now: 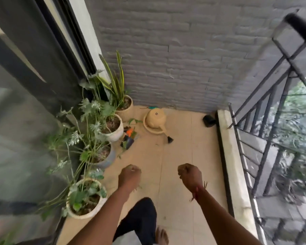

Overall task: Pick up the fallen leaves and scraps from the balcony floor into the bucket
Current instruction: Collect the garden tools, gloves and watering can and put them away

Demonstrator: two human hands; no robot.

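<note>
Nearest the lens, a bare foot (pixel 162 236) and a dark trouser leg (pixel 140 220) are recorded on the tiled floor (pixel 180 156). At far left, a row of potted plants (pixel 88 197) is noted along the glass door. The left hand (pixel 129 175) is clenched; green wisps (pixel 136 187) are seen at the fist, apparently gripped, though blurred. Fallen leaves (pixel 135 121) are located ahead and slightly left of the hands, strung beside the pots away from the camera, just beside a beige watering can (pixel 155 120). The right hand (pixel 189 174) is also clenched; whether anything is enclosed cannot be told. The left hand is judged nearer. No bucket is identified.
</note>
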